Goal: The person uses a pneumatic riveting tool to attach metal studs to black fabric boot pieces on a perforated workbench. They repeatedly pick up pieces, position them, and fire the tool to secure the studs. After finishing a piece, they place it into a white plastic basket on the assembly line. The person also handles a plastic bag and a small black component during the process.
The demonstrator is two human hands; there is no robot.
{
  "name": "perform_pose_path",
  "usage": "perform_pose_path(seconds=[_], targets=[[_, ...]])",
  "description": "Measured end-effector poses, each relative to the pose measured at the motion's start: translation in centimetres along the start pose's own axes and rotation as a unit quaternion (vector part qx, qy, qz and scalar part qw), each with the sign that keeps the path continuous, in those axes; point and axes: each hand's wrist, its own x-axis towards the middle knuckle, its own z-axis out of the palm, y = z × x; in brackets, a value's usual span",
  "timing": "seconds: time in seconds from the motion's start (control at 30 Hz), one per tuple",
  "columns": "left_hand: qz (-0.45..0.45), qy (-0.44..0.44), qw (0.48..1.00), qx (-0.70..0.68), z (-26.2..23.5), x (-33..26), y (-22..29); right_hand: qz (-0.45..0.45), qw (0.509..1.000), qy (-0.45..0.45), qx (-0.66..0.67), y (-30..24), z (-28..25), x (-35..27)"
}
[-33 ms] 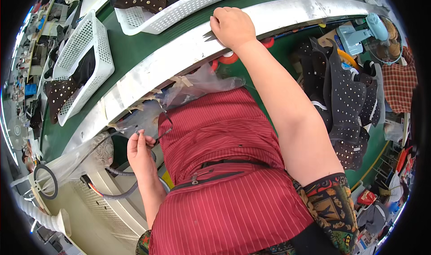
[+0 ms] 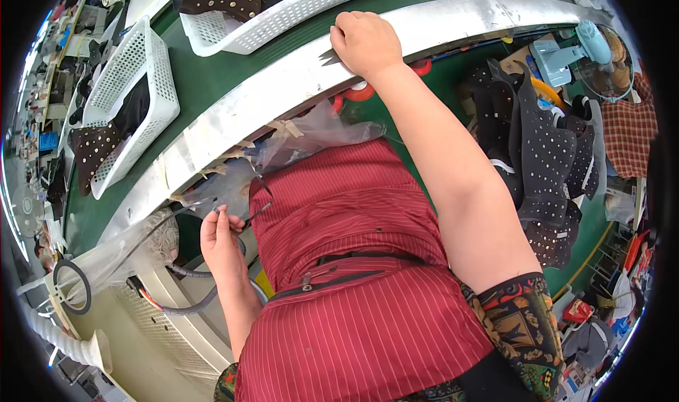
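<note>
My right hand [image 2: 368,43] rests closed on the pale metal rail [image 2: 244,108] of the green conveyor. Two dark pointed blades stick out from under its fingers, seemingly a pair of thread snips [image 2: 329,57]; the handle is hidden in the fist. Lower left, my left hand [image 2: 223,236] has thumb and forefinger pinched on a thin black cord [image 2: 265,184], which loops beside the red striped apron [image 2: 346,204]. Clear plastic sheeting [image 2: 318,130] hangs under the rail just beyond it.
White perforated baskets [image 2: 166,84] holding dark studded pieces stand on the green belt [image 2: 185,73]. Studded black pieces [image 2: 541,147] hang at right, near a light-blue fan [image 2: 594,41]. A beige machine [image 2: 170,331] with hoses and a black ring [image 2: 72,287] is at lower left.
</note>
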Motion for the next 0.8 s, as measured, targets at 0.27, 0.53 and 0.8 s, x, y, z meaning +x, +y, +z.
perform_pose_path(seconds=[0.27, 0.53, 0.8], targets=[[0.009, 0.006, 1.0, -0.016, -0.2, -0.2, -0.1, 0.0, 1.0, -0.01, 0.002, -0.2, 0.0, 0.2], [0.079, 0.017, 0.996, -0.036, -1.1, -0.3, 1.9, -0.01, 0.999, -0.041, 0.004, 0.0, -0.1, 0.4], [0.082, 0.064, 0.989, -0.101, -6.0, -4.9, 4.4, -0.018, 0.984, -0.089, -0.155, 5.2, -2.8, 1.5]])
